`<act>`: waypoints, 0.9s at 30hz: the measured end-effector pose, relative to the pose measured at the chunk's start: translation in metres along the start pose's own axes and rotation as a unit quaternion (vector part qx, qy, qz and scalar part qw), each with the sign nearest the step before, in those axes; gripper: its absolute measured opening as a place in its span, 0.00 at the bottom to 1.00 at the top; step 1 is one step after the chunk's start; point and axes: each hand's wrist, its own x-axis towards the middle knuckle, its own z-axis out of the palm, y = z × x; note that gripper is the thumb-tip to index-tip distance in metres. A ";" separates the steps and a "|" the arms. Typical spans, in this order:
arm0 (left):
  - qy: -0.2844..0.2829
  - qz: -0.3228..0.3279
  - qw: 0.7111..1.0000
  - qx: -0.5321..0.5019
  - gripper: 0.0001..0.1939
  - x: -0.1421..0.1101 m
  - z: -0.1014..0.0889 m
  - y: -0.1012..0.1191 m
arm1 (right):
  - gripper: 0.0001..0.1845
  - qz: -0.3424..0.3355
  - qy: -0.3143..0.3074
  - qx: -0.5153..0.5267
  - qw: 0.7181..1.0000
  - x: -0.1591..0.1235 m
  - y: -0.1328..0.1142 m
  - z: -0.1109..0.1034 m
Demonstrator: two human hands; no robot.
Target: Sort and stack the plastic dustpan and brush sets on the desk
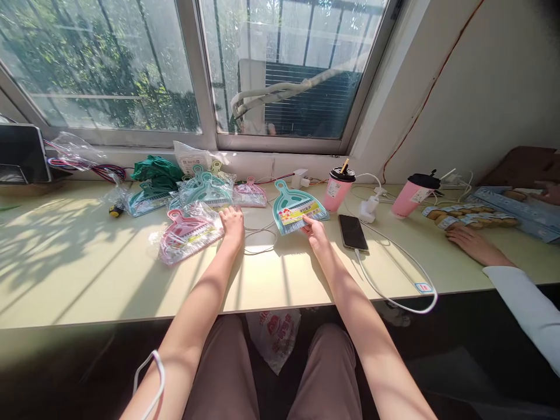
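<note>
Wrapped pink dustpan (188,232) lay left of left grip (233,224), which was at wrapped pile's (208,190) near edge; couldn't tell if closed. Teal dustpan (284,195), just beyond right grip (318,235), was pinched near-side, likely for steadiness, label up.

Open across the left front of the worktop (56,274), through striped shadow. Blocked behind by a small black-and-yellow object (116,210), a green bundle (156,170) and wrapped dustpans (207,189). Passable between the left hand (233,224) and the teal dustpan (284,201) in the right hand (317,232), over a thin looped cable (261,249) lying low. Open nearer the edge, between both forearms. Tight from the right hand to the phone (353,233), with a pink cup (336,193) behind. Crossed farther right by a white cable (409,256), drooping past the edge. Wider beyond, up to another person's hand (475,242).
</note>
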 end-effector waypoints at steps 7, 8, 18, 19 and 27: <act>0.038 -0.052 0.998 -0.011 0.24 0.007 -0.002 -0.013 | 0.07 0.035 -0.003 -0.004 0.999 -0.005 0.002 0.009; 0.037 -0.059 0.997 -0.014 0.24 0.008 -0.001 -0.015 | 0.06 0.035 -0.010 -0.008 0.999 -0.006 0.003 0.009; -0.003 -0.048 0.998 -0.041 0.23 0.009 0.002 -0.019 | 0.10 0.055 -0.060 -0.045 0.996 -0.009 0.008 0.014; -0.012 -0.046 0.998 -0.051 0.23 0.009 0.003 -0.020 | 0.11 0.059 -0.064 -0.051 0.995 -0.010 0.008 0.014; -0.008 0.001 0.998 -0.055 0.24 0.012 0.006 -0.022 | 0.13 0.080 -0.094 -0.099 0.987 -0.014 0.009 0.014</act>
